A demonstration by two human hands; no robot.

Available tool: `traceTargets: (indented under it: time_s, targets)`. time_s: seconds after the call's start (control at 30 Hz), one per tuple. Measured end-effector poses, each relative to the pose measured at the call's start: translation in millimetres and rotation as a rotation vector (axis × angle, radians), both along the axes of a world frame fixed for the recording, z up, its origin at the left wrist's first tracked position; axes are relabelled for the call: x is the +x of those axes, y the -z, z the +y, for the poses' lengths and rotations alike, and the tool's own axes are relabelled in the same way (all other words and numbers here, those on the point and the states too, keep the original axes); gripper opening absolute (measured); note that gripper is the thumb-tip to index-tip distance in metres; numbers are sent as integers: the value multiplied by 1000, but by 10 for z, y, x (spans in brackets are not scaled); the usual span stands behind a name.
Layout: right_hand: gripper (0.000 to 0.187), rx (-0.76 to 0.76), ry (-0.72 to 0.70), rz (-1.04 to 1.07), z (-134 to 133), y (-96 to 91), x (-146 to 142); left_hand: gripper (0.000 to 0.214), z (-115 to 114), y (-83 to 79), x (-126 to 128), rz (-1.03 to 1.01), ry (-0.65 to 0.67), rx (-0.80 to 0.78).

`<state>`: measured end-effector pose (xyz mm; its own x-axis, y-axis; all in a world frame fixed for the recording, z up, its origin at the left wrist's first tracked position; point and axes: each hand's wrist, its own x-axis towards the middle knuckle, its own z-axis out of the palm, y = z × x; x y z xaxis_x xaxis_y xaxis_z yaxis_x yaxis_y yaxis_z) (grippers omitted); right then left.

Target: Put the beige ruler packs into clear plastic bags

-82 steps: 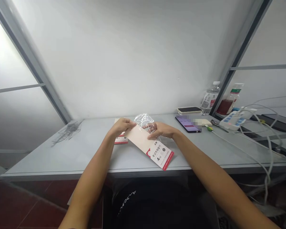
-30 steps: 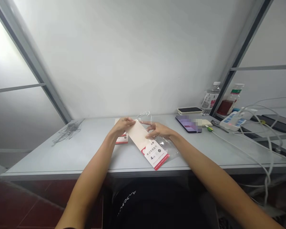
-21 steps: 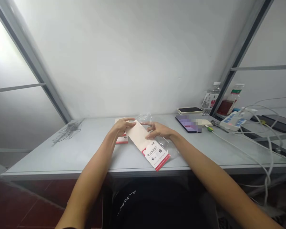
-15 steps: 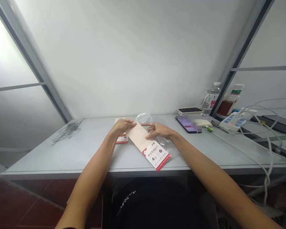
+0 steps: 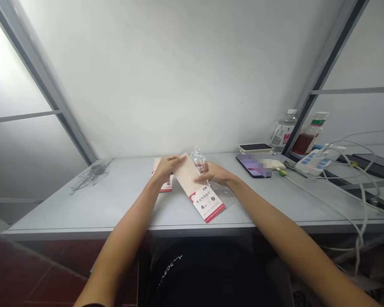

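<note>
In the head view, the person's bare left hand (image 5: pixel 167 167) pinches the upper end of a flat, cream-and-white printed card with a red lower edge (image 5: pixel 196 188), thumb and fingers meeting near its corner. That grip at the end seems meant to steady the card while leaving most of its face free. The card slants above the near middle of the grey-white desk (image 5: pixel 92 213), its red end towards the person.

The right hand (image 5: pixel 216 174) is half curled, its thumb along the card's right edge and its fingers among a crumpled, clear plastic sleeve (image 5: pixel 196 154); whether they pinch the film cannot be told. The thumb probably braces the card against the film.

A second red-edged card (image 5: pixel 166 187) lies partly hidden behind the left hand. A black phone with a purple-lit screen (image 5: pixel 251 164) rests well apart, to the right, perhaps set there to keep it out of the hands' way.
</note>
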<state>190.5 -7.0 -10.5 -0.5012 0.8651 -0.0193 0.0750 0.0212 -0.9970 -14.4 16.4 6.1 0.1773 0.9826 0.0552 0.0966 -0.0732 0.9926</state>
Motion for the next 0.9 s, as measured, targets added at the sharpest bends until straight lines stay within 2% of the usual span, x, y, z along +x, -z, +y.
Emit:
traceTargets:
  time_s: [0.13,0.23,0.37,0.53,0.6,0.8,0.9]
  targets:
    - [69,-13,52,65,25,22,6,30,-32,-54,-4,-122,137,-14]
    - [68,-6,74,106,28,28,11,30,-16,-35,1,-112,174,-53]
    - [66,6,32,131,22,35,-15,36,-7,17,43,-79,104,-38]
    - [51,35,12,114,30,57,-66,40,-44,58,121,-17,-18,73]
    - [49,39,12,115,32,61,-77,43,-55,72,140,2,-23,108]
    - [51,62,66,148,6,36,-75,44,-47,85,125,-15,165,34]
    - [47,90,69,150,2,27,-71,39,-30,91,116,-54,199,8]
